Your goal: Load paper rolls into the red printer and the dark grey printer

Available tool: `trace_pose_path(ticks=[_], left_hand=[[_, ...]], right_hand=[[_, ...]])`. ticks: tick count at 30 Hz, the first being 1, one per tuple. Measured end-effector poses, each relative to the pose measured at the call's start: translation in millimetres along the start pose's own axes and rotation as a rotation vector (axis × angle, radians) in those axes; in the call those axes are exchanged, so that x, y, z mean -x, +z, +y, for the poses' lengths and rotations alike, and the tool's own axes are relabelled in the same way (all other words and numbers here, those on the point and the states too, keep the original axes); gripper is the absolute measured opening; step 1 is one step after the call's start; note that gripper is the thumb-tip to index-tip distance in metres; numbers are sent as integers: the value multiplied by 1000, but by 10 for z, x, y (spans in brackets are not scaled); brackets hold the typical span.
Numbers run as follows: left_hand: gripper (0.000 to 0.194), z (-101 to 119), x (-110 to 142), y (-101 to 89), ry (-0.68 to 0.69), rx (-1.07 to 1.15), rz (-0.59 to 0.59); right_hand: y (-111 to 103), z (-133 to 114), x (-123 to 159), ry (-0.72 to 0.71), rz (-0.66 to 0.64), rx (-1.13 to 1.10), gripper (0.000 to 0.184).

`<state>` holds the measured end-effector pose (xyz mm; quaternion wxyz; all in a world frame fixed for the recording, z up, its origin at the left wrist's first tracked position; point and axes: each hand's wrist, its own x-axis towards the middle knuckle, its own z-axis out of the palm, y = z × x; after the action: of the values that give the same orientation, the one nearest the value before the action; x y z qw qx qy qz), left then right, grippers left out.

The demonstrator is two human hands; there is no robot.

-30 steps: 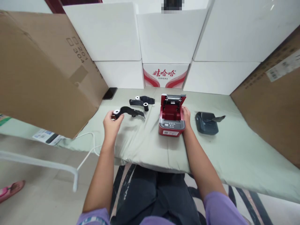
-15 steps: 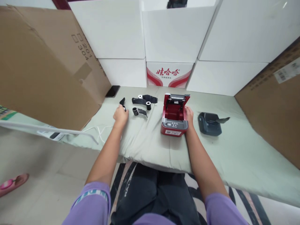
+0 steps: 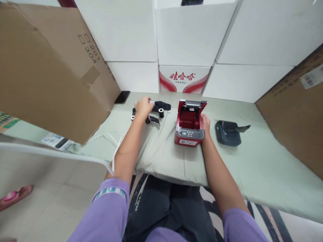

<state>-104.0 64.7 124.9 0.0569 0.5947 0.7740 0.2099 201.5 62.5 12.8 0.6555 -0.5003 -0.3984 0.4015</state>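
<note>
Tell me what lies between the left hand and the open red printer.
In the head view: black strips and an upright white-topped roll near the left hand, then green cloth up to the red printer.

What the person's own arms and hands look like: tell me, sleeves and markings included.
The left hand and right hand show no gloves or watch. A short, purple cloth left sleeve and matching right sleeve leave the forearms bare. The left one carries a whitish band with teal lettering, not clearly legible; no such band shows on the right.
</note>
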Motion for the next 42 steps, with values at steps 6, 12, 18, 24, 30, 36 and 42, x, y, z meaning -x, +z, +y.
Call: trace_pose_path(ticks=[6, 12, 18, 24, 30, 36, 42], left_hand=[[40, 358, -108, 101, 387, -230, -408], [28, 306, 85, -42, 386, -88, -212], [49, 378, 574, -302, 331, 936, 11], [64, 586, 793, -179, 229, 1217, -270], [60, 711, 811, -16, 114, 1422, -460], [42, 761, 870, 146, 212, 1273, -473], [35, 804, 807, 426, 423, 781, -409]], right_hand=[[-4, 31, -37, -2, -6, 5, 29], [7, 17, -7, -27, -8, 5, 27], [10, 8, -7, 5, -9, 2, 28], [11, 29, -24, -2, -20, -29, 30], [13, 35, -23, -29, -32, -19, 31], [-4, 47, -24, 11, -24, -15, 27], [-1, 88, -56, 7, -35, -35, 32]])
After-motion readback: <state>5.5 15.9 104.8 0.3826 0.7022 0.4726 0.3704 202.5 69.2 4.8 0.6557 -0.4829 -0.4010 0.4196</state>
